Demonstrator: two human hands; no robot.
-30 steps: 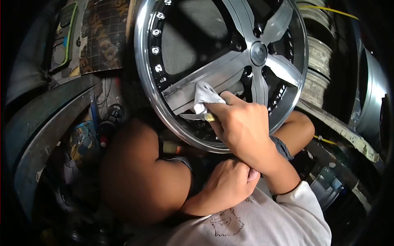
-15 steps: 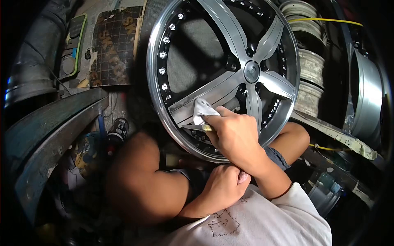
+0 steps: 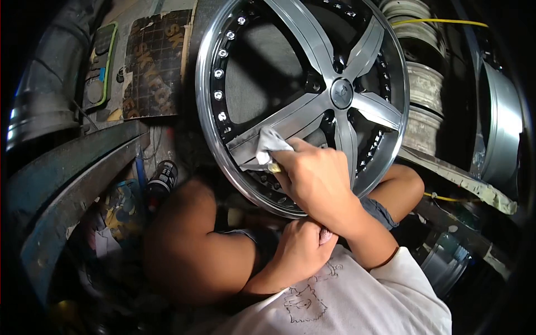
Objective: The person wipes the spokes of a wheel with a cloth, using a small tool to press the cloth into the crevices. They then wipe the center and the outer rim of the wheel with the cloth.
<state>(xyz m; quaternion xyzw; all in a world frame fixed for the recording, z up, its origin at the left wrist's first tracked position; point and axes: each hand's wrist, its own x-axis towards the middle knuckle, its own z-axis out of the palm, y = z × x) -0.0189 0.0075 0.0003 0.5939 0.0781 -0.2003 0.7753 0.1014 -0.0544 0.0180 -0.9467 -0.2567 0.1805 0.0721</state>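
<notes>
The right grip pinches a white cloth against a spoke of the wheel, just ahead; just behind it sits the left grip (whether holding anything, I cannot tell).

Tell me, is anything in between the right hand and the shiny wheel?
Yes: a white cloth is between the right hand and the wheel, on its lower-left spoke. A thin thing with a yellow part sticks out just below the cloth; I can't tell if it touches the wheel.
</notes>
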